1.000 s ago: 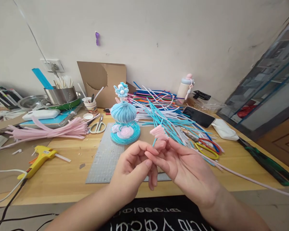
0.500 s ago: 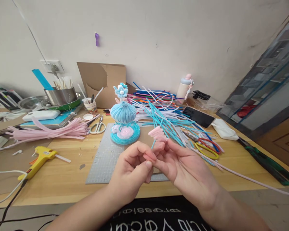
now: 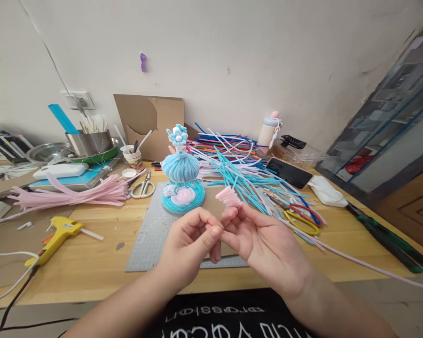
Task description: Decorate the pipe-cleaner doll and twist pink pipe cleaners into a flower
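A pink pipe cleaner (image 3: 228, 196), bent into tight zigzag folds, sticks up from the fingers of my right hand (image 3: 268, 239), whose palm is turned up. My left hand (image 3: 197, 241) meets it fingertip to fingertip, thumb and forefinger pinched together; whatever lies in that pinch is hidden. Just beyond the hands stands a blue pipe-cleaner model (image 3: 181, 167) with a pleated dome, a flower on top and a round blue base with a pink centre. Beneath it lies a grey cutting mat (image 3: 146, 249).
Loose pipe cleaners (image 3: 239, 173) in many colours are heaped behind the hands. On the left lie a pink bundle (image 3: 74, 192), a yellow glue gun (image 3: 58, 234) and scissors (image 3: 143, 187). A phone (image 3: 289, 172), yellow-handled pliers (image 3: 303, 223) and green-handled shears (image 3: 391, 239) lie right.
Both hands stay together with the pink folds held up. Their fingers have shifted only slightly, and the whole view has moved a little.
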`<state>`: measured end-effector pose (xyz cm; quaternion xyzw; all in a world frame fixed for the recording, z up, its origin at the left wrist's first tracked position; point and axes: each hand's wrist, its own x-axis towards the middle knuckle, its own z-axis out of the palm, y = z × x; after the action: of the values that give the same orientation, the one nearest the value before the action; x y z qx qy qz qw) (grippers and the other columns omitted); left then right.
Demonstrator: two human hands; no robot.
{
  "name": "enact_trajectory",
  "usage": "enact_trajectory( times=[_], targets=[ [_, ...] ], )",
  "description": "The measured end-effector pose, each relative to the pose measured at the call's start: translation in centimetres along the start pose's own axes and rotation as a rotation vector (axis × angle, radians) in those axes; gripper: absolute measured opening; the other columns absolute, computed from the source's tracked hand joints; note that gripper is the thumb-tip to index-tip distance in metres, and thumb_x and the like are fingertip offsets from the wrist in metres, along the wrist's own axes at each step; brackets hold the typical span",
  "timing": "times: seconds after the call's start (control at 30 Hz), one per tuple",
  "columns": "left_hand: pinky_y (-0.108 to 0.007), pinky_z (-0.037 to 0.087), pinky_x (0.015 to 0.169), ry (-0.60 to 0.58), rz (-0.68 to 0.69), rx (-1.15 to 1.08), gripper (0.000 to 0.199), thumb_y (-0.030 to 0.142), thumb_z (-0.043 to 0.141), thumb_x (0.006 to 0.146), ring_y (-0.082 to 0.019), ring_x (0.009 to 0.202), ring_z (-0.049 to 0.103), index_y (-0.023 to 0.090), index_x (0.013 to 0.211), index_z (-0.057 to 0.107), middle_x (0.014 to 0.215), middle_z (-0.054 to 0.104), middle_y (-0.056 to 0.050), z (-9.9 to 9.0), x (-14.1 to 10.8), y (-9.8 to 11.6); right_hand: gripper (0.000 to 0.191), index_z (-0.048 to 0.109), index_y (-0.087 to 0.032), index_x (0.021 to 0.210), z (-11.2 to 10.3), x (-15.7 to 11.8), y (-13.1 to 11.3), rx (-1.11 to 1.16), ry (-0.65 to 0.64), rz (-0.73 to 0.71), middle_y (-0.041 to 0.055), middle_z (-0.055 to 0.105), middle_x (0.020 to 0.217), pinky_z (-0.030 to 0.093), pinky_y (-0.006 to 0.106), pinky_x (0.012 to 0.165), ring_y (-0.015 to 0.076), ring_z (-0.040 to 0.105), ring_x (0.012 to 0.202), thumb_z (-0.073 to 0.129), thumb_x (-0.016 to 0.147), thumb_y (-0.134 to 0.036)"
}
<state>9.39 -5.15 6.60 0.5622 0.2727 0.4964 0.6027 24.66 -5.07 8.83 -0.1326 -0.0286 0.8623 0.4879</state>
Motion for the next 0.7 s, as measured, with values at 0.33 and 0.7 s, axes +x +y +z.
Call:
enact_trajectory(
  times=[0.33,0.7],
  targets=[
    [-0.022,0.043,0.054,0.225,0.261,0.824,0.011,0.027,0.057,0.083,-0.013,0.071,0.056,0.017,0.088,0.056,0.079,0.059,-0.002,-3.9,2.8,-2.0,0.022,0.058,-0.011,0.091,-1.7,4.9,-0.1,-0.185,0.063,-0.138,0.0060,0.063,0.077,0.054,0.042,0.082,0.0157,0.064,0.077,0.037,0.092,-0.011],
    [-0.029,0.048,0.069,0.308,0.420,0.856,0.006,0.021,0.056,0.084,-0.015,0.076,0.060,0.019,0.086,0.061,0.084,0.067,-0.003,-4.1,2.8,-4.1,0.012,0.059,-0.016,0.080,-3.8,5.1,1.3,-0.230,0.020,-0.275,0.0035,0.066,0.081,0.048,0.047,0.091,0.0163,0.064,0.085,0.050,0.087,-0.013]
  ],
)
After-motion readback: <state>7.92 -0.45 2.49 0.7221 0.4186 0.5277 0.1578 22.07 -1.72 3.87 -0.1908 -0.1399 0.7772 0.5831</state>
